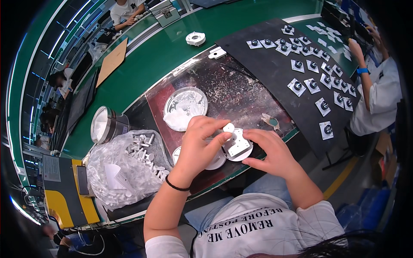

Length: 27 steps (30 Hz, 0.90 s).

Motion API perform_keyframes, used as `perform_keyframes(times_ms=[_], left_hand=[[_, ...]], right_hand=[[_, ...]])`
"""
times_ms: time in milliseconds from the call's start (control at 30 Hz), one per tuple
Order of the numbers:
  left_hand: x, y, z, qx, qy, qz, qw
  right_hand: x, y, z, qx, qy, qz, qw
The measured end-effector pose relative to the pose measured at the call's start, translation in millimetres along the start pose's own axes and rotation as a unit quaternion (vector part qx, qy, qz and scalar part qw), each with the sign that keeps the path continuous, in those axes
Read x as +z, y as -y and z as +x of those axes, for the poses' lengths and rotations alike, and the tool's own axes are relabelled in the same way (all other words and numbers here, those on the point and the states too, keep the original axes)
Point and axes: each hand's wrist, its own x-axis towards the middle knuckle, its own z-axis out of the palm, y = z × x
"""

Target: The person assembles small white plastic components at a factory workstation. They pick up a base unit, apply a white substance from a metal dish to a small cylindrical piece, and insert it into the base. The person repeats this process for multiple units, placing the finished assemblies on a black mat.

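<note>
My left hand [198, 144] pinches a small white round-headed plastic pin [229, 127] between thumb and fingertips. Just below the pin is a white plastic housing [238, 147] with a rounded edge and small holes, gripped at its right side by my right hand [274, 154]. Under my left hand lie round white plastic parts [216, 162], partly hidden by the wrist. To the left, a clear plastic bag [107, 172] spills many similar white pins [144, 150]. Beyond my hands sits a round tray [202, 95] smeared with white paste or film.
A tin with white contents [117, 124] stands behind the bag. A yellow and grey machine [64, 193] is at the left. On the right, a black mat [275, 56] bears rows of white plates with black parts. Farther back is a white ring part [195, 38]. A co-worker's arm [365, 81] reaches in at right.
</note>
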Motion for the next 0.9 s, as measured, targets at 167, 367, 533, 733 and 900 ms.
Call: perform_keyframes(times_ms=[167, 367, 533, 733, 900], left_hand=[[10, -7, -6, -0.01, -0.061, 0.051, 0.997], [14, -6, -13, -0.012, -0.091, 0.087, 0.992], [15, -5, -13, -0.008, -0.095, 0.082, 0.992], [7, -9, -6, -0.008, -0.064, 0.096, 0.993], [1, -9, -3, -0.004, -0.067, 0.095, 0.993]], right_hand=[[0, 0, 0, 0.0, -0.004, 0.001, 1.0], [1, 0, 0, 0.0, -0.013, 0.001, 1.0], [4, -1, 0, -0.012, -0.014, -0.015, 1.0], [5, -2, -1, -0.018, -0.029, -0.017, 0.999], [6, -2, 0, -0.019, -0.032, -0.012, 0.999]])
